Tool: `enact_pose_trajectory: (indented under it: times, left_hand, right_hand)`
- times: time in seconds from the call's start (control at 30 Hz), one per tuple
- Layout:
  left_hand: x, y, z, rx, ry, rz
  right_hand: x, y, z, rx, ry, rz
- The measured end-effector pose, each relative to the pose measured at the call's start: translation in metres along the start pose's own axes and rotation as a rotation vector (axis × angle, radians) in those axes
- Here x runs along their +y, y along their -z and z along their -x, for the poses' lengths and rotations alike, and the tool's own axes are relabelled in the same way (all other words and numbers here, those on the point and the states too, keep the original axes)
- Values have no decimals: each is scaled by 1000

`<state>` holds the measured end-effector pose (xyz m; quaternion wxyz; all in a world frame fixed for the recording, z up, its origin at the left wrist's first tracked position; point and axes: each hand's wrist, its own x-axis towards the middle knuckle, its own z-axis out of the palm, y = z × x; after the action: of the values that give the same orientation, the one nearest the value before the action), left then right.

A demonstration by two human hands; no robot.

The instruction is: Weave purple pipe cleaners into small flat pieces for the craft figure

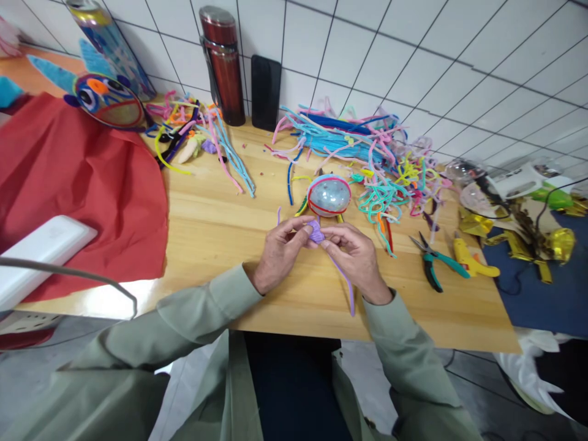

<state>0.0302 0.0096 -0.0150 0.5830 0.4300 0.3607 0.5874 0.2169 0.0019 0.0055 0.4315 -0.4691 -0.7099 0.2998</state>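
Between my hands is a small coil of purple pipe cleaner (316,232), wound into a flat patch. My left hand (283,250) pinches its left side with thumb and fingers. On the other side, my right hand (353,252) grips the coil's edge with closed fingertips. A loose purple end hangs down below my right hand, and another purple end stands up left of my left hand. Just beyond my fingers rests a clear plastic half-ball (329,196) with a red-edged rim and yellow and green strips under it.
Pipe cleaners (340,138) lie heaped along the tiled wall. Pliers (438,260) and a yellow glue gun (473,257) lie at the right. A red thermos (223,67) and a black phone (266,92) stand at the back. Red cloth (124,202) covers the left, near a blue-eared figure (108,101).
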Motion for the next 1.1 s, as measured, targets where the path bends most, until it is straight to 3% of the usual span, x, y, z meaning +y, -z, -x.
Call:
enact_pose_trajectory:
  times: [0.43,0.6,0.8,1.1]
  left_hand:
    - [8,3,1,-147,40,-45]
    - [5,6,-2,-122,-11,-109]
    - [1,7,-5,-194,65,-59]
    - [2,11,-11,-324,88,-44]
  right_hand:
    - [-3,1,0,-7,-89,-54]
    - [-2,2,-2,-46,-189,-191]
    - [-2,7,-5,-119,-289,-418]
    - [-6,13,-7,-175,-372,-451]
